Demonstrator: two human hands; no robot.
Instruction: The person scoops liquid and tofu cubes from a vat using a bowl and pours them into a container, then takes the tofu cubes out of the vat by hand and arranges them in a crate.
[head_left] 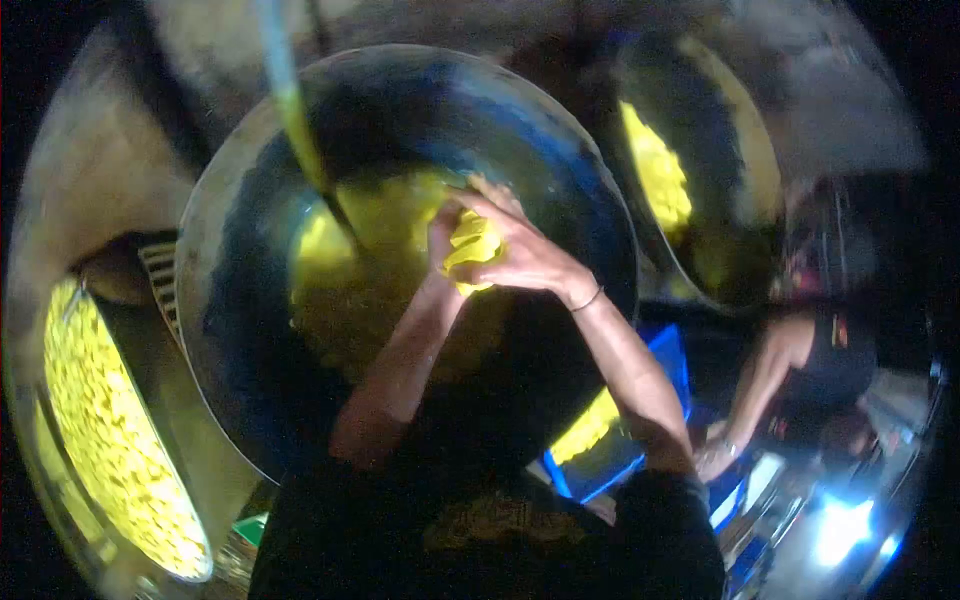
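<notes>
Both my hands are over a large dark wok (240, 170), closed around a soft, folded yellow lump (474, 248) that looks like dough. My left hand (443, 232) is on its left side, partly hidden behind the lump and my other hand. Across the top and right of it curls my right hand (515, 245), with a thin dark band on the wrist. Below, murky liquid (370, 310) fills the wok, and a bright yellow mass shows at its left. A long pole (290, 100), blue above and yellow lower down, slants into the wok; its lower end is blurred.
At left lies a wide tray (115, 430) of many small yellow pieces. A second wok (715, 150) at upper right holds yellow food. A blue crate (672, 365) with yellow pieces sits by my right forearm, near another person's arm (765, 385).
</notes>
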